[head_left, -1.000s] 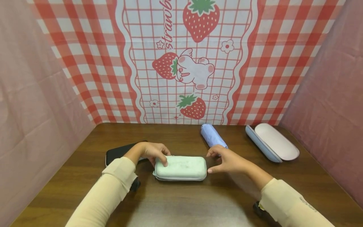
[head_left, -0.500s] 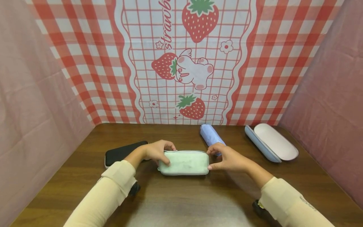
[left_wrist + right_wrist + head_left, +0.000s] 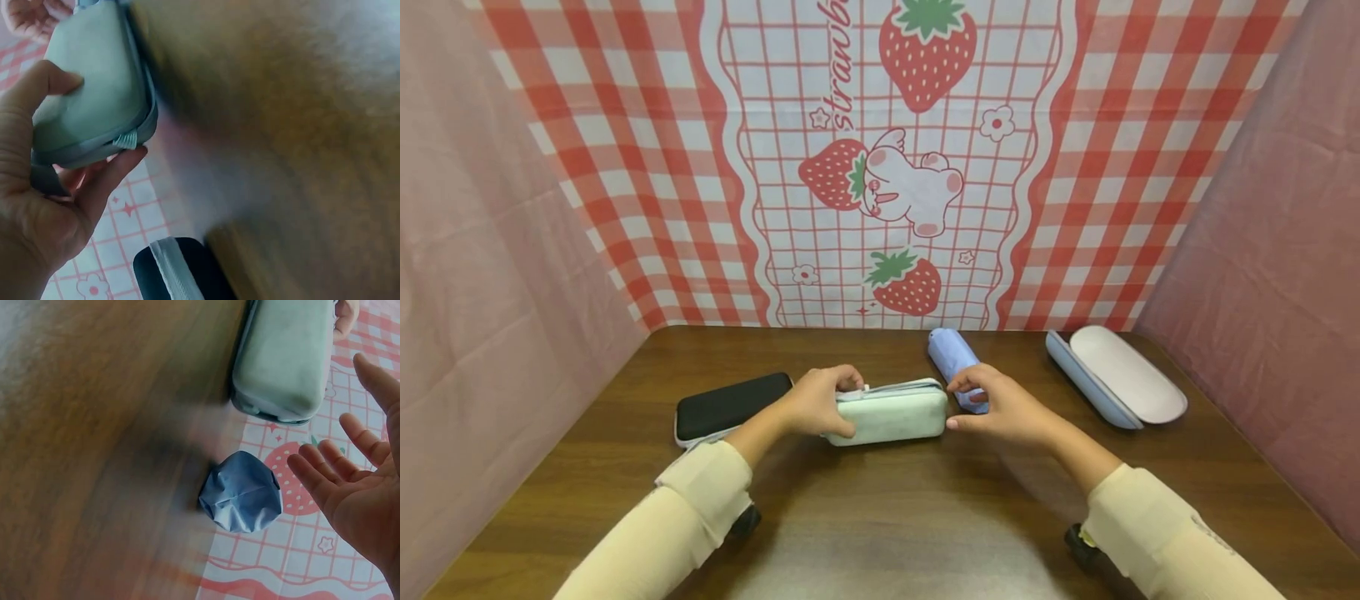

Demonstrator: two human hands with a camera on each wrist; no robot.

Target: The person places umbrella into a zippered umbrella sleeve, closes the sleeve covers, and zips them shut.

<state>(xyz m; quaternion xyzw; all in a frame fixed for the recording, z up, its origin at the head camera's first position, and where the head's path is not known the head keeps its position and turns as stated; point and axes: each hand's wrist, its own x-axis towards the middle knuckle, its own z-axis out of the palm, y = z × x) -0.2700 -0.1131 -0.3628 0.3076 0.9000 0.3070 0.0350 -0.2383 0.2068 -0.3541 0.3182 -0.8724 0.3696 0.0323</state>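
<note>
A mint-green zippered case (image 3: 891,418) is tilted with its zipper seam upward, in the middle of the table. My left hand (image 3: 820,403) grips its left end, thumb across the broad face and fingers round the far side, as the left wrist view also shows on the green case (image 3: 94,81). Beside the right end, my right hand (image 3: 1000,404) has its fingers spread and loosely bent. In the right wrist view that hand (image 3: 356,487) is apart from the case and holds nothing. Whether the case touches the table is hard to tell.
A black case (image 3: 730,407) with a light zipper edge lies left of my left hand. Behind my right hand is a blue folded umbrella-like roll (image 3: 951,352). An opened blue case (image 3: 1123,375) with a pale inside lies at the back right. Gingham cloth (image 3: 1075,208) hangs behind.
My left hand has moved the green case a little away from me and turned it, so its zipper seam now faces up. My right hand has shifted slightly forward beside it.
</note>
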